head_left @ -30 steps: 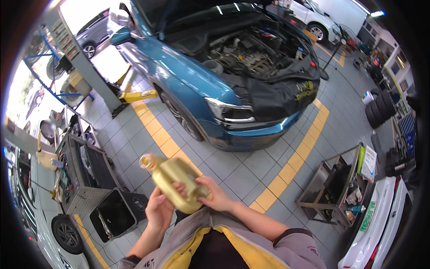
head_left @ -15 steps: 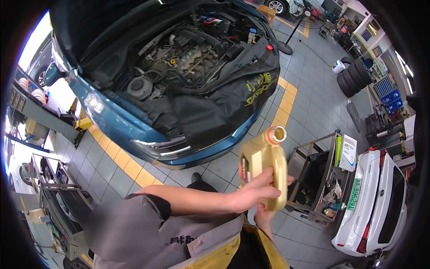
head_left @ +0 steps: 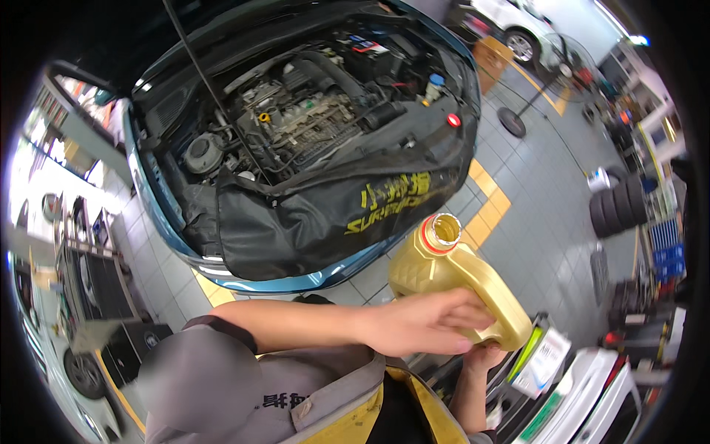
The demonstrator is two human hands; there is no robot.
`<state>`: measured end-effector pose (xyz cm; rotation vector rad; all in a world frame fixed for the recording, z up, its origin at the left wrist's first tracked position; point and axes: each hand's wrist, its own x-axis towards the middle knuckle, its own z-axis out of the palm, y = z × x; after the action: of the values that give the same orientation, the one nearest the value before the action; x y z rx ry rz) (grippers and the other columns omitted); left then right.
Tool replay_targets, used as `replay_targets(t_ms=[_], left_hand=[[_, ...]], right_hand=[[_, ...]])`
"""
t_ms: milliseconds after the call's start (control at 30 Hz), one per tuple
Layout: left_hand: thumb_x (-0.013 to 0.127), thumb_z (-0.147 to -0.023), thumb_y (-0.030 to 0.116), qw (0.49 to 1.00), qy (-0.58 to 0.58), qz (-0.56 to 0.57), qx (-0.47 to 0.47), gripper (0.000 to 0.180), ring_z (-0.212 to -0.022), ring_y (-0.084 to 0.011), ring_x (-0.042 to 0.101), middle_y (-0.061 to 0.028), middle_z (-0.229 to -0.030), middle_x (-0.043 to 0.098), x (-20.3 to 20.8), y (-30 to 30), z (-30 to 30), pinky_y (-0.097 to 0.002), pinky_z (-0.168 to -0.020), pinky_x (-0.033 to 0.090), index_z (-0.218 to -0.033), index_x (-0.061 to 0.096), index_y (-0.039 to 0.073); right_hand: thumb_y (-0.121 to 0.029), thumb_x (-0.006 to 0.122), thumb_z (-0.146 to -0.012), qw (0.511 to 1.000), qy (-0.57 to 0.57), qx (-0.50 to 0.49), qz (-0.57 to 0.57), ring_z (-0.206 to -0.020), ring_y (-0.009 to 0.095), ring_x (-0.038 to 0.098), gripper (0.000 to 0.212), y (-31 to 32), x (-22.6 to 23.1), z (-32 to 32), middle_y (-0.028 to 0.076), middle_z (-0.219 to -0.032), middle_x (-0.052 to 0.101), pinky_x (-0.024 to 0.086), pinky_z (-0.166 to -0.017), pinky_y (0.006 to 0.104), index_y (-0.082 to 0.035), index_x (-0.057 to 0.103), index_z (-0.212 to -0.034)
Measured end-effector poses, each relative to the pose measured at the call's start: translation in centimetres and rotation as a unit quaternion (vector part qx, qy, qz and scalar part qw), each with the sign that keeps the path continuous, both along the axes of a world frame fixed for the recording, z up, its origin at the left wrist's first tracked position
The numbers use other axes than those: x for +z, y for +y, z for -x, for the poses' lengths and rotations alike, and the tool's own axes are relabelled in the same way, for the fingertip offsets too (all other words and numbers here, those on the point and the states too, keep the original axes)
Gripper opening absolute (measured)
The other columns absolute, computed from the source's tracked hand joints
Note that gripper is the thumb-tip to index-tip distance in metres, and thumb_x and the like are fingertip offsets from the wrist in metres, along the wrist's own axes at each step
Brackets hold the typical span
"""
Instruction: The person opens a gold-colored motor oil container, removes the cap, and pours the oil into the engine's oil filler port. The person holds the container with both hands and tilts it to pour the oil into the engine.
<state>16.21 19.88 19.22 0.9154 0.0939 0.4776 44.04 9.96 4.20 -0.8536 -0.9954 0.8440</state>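
Before the blue car [head_left: 314, 280], the left grip [head_left: 425, 323] and the right grip [head_left: 484, 358] both grasp an uncapped gold jug [head_left: 433, 274].

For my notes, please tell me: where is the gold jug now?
In the head view, the gold jug is right of centre, held in the left hand and the right hand, just below the black cover's right end.

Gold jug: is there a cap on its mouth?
No, the gold jug has an uncapped mouth, its round opening visible above the red ring on the neck.
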Motion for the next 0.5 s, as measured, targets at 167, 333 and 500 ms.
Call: replay_targets(t_ms=[167, 333, 500], left_hand=[[0.06, -0.106, 0.013, 0.919, 0.129, -0.096, 0.36, 0.02, -0.086, -0.012, 0.072, -0.0071, -0.1, 0.074, -2.9, 6.4, 6.3, -0.0279, -0.079, 0.058, -0.117, 0.068, -0.001], [0.074, -0.093, 0.049, 0.816, 0.189, -0.288, 0.464, 0.086, -0.138, -0.0299, 0.049, -0.018, -0.151, 0.049, -10.9, 17.3, 7.5, -0.0426, -0.116, 0.037, -0.156, 0.037, 0.003], [0.078, -0.075, 0.075, 0.876, 0.024, -0.18, 0.446, 0.12, -0.137, -0.0318, 0.05, -0.0208, -0.149, 0.05, -13.3, 25.0, 8.3, -0.0436, -0.115, 0.038, -0.155, 0.034, -0.003]], right_hand=[[-0.061, 0.073, -0.089, 0.99, 0.025, 0.142, -0.001, -0.129, 0.03, 0.061, 0.087, 13.5, 1.4, -6.8, 0.013, -0.145, 0.059, 0.052, -0.108, 0.0474, -0.002, 0.048, -0.148], [-0.074, 0.063, -0.088, 0.951, 0.061, 0.304, -0.007, -0.136, 0.032, 0.055, 0.099, 27.4, 4.8, -5.0, 0.014, -0.152, 0.053, 0.047, -0.113, 0.0498, -0.004, 0.043, -0.154], [-0.078, 0.063, -0.086, 0.899, 0.124, 0.417, 0.059, -0.141, 0.034, 0.049, 0.102, 41.8, 8.5, 0.1, 0.014, -0.156, 0.048, 0.042, -0.117, 0.0543, -0.006, 0.039, -0.156]])
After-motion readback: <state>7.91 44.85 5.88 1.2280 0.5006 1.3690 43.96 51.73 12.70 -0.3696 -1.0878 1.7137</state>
